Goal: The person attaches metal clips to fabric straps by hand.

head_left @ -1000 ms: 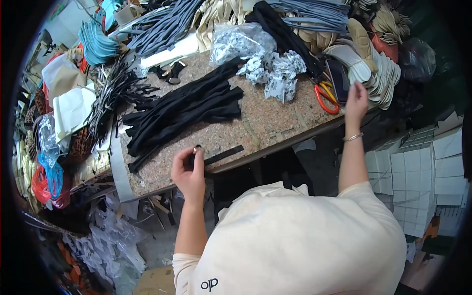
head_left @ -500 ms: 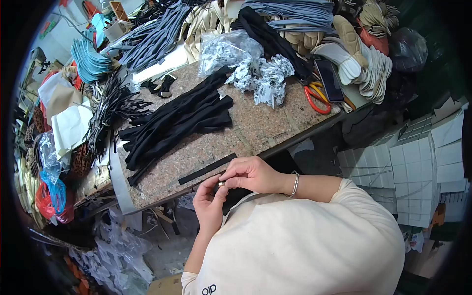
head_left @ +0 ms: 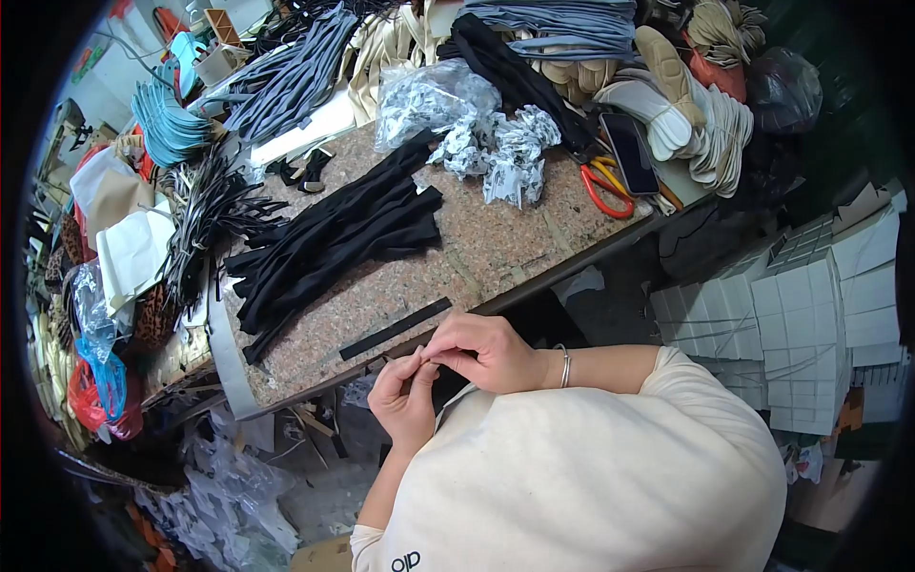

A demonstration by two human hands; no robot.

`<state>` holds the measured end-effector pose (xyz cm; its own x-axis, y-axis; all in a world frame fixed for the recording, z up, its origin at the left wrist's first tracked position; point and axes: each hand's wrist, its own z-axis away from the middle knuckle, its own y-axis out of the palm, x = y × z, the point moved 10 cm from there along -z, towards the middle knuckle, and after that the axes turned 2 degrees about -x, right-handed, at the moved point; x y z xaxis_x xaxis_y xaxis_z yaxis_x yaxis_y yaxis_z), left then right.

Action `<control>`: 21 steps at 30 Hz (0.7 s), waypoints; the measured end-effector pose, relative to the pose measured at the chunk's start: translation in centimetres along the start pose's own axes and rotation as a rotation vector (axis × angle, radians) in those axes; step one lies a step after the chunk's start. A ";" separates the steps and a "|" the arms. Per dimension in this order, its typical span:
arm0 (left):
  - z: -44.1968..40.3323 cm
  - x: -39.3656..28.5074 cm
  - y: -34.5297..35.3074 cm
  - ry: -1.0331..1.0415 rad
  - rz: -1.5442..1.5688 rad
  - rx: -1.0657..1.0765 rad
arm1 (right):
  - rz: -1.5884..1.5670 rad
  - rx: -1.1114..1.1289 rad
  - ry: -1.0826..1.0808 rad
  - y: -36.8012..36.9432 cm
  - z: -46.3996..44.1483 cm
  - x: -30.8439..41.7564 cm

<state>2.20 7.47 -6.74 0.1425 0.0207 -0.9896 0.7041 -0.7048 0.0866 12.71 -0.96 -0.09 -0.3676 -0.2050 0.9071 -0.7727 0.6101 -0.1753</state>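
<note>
The left-hand grip (head_left: 402, 400) and right-hand grip (head_left: 486, 353) meet, fingertips pinched together; whether anything small sits between them, I cannot tell. Just beyond, one black strip (head_left: 396, 328) lies near the bench (head_left: 500, 238) edge, before a black fabric pile (head_left: 338, 236).

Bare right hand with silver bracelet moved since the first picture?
Yes: the right hand moved down and left, away from the black rectangular phone, to the bare left hand.
</note>
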 end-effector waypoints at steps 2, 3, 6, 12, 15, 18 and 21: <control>0.0 0.3 0.0 -0.071 0.076 -0.029 | -0.004 -0.015 -0.013 0.1 0.2 0.1; 0.0 0.6 0.1 -0.141 0.153 -0.056 | -0.006 -0.033 -0.027 0.1 0.2 0.1; 0.0 1.5 0.3 -0.276 0.308 -0.107 | -0.010 -0.069 -0.058 0.0 0.3 0.3; -0.1 0.6 -0.1 -0.162 0.213 -0.107 | -0.124 -0.063 0.038 0.0 0.1 -0.5; -0.3 -0.2 0.1 -0.161 0.235 -0.109 | -0.197 0.005 0.204 0.3 0.0 -1.5; -0.3 0.0 0.3 -0.213 0.211 -0.068 | -0.200 0.045 0.235 0.3 0.2 -2.0; -0.1 0.4 0.4 -0.265 0.190 -0.034 | 0.085 0.133 0.091 -1.6 -0.5 -0.9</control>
<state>2.61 7.30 -7.11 0.0907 -0.2968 -0.9506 0.7061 -0.6539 0.2716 14.52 -1.31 -0.44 -0.3913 -0.0833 0.9165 -0.8045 0.5145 -0.2967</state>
